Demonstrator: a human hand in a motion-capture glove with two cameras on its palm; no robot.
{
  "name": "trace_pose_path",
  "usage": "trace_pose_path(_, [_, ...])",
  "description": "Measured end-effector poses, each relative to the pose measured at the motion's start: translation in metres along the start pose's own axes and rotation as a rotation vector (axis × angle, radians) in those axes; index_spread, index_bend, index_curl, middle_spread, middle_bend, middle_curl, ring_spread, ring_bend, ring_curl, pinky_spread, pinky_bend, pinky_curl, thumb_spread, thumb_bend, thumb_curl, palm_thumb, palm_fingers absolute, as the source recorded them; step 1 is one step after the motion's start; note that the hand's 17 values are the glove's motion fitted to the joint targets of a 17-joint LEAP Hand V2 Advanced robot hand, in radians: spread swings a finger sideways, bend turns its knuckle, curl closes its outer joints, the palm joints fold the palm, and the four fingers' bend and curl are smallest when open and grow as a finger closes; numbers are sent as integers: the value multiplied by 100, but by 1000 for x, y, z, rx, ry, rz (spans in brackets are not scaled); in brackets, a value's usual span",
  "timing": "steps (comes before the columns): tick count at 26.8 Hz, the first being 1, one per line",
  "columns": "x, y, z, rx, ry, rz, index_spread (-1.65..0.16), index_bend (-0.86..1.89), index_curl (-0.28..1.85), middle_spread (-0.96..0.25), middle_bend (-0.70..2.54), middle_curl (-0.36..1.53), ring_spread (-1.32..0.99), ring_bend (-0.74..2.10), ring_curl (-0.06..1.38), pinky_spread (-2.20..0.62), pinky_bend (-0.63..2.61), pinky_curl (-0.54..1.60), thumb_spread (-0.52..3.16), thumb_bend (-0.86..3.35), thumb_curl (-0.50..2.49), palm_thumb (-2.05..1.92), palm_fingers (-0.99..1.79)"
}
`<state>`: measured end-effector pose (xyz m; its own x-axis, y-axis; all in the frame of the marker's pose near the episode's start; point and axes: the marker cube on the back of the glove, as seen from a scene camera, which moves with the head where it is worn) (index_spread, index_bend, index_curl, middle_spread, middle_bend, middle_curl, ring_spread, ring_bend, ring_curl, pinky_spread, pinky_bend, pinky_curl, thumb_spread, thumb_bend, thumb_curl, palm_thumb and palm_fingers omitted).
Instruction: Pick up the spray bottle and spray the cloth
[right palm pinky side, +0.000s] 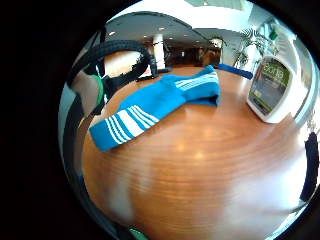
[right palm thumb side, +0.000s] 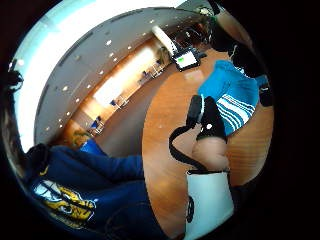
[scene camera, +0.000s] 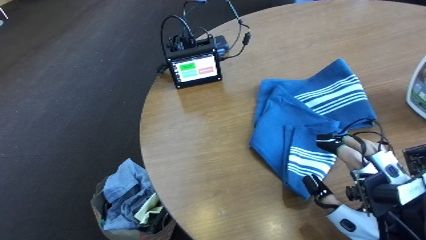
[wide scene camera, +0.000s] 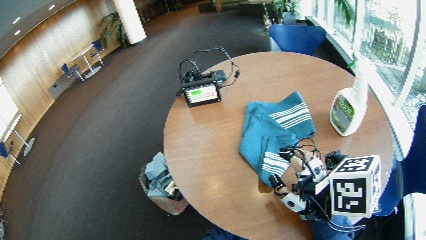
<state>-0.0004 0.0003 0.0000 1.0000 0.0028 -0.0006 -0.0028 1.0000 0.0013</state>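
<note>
A blue cloth (scene camera: 299, 120) with white stripes lies crumpled on the round wooden table (scene camera: 200, 150); it also shows as the cloth (right palm pinky side: 155, 105) and cloth (right palm thumb side: 235, 95) in the palm views. The white spray bottle (wide scene camera: 346, 112) stands upright at the table's right side, well apart from the cloth, also seen as the bottle (right palm pinky side: 270, 87) and bottle (scene camera: 417, 87). My gloved right hand (scene camera: 353, 160) hovers at the cloth's near striped end, fingers (scene camera: 326, 142) spread and fairly straight, holding nothing. Whether the fingertips touch the cloth I cannot tell.
A small screen device (scene camera: 194, 67) with cables sits at the table's far edge. A bag of clothes (scene camera: 130, 205) stands on the floor beside the table. A blue chair (wide scene camera: 296, 37) is beyond the far side. Bare wood lies between cloth and bottle.
</note>
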Motion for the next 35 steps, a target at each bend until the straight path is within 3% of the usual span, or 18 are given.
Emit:
trace_pose_path(10, [1,0,4,-8,-6,8,-28,6,11,-9,31,22,-18,51,27,-28,70,29,67,38,25,72,104])
trace_pose_path(25, [4,-3,-15,33,13,19,-32,7,14,-12,28,32,-21,47,34,-32,66,33,85,28,37,81,103])
trace_pose_path(28, [19,-8,-40,98,24,70,-34,9,15,-10,25,33,-18,43,34,-21,58,32,93,24,37,76,81])
trace_pose_path(31, [40,-19,-67,160,10,149,-38,0,13,-5,18,32,-11,39,35,-5,67,37,96,17,36,70,47])
trace_pose_path(35, [81,-16,-99,175,68,252,-41,8,13,1,14,30,0,25,31,11,73,38,97,5,33,58,17])
